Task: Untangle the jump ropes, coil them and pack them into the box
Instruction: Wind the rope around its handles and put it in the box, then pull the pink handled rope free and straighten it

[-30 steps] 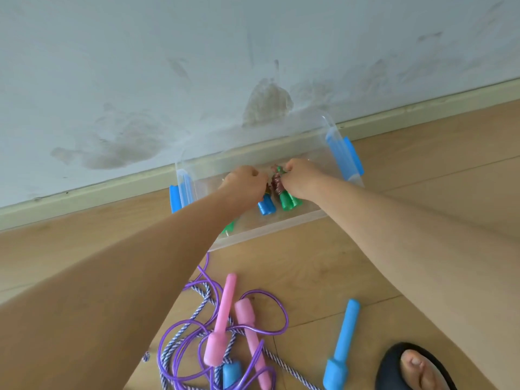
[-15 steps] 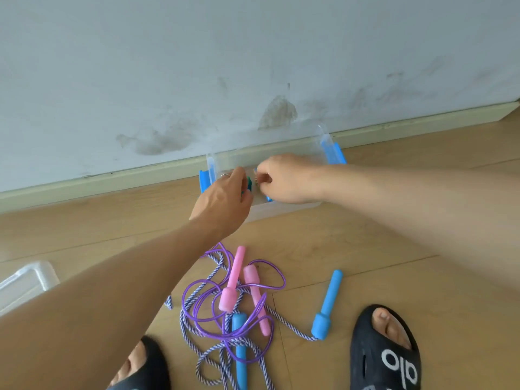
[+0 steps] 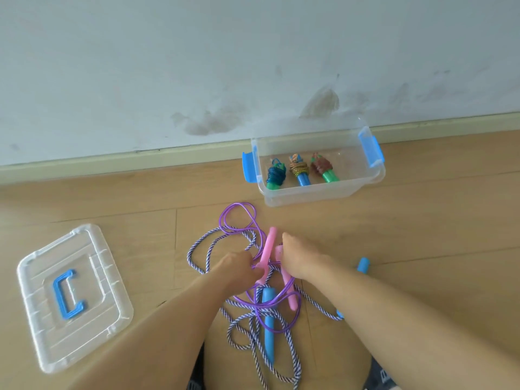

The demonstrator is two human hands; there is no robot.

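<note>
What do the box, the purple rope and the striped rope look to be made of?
Box: clear hard plastic, glossy; the bundles inside show through its wall, and its clips are opaque blue plastic.
Purple rope: probably smooth PVC or a similar plastic cord; it is shiny and holds springy round loops.
Striped rope: looks like twisted or braided fibre, matte, with a blue and white spiral pattern.

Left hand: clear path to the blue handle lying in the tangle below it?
Probably not cleanly. The left hand is close, but purple rope and striped rope loop across the blue handle, so a grasp would likely snag them.
</note>
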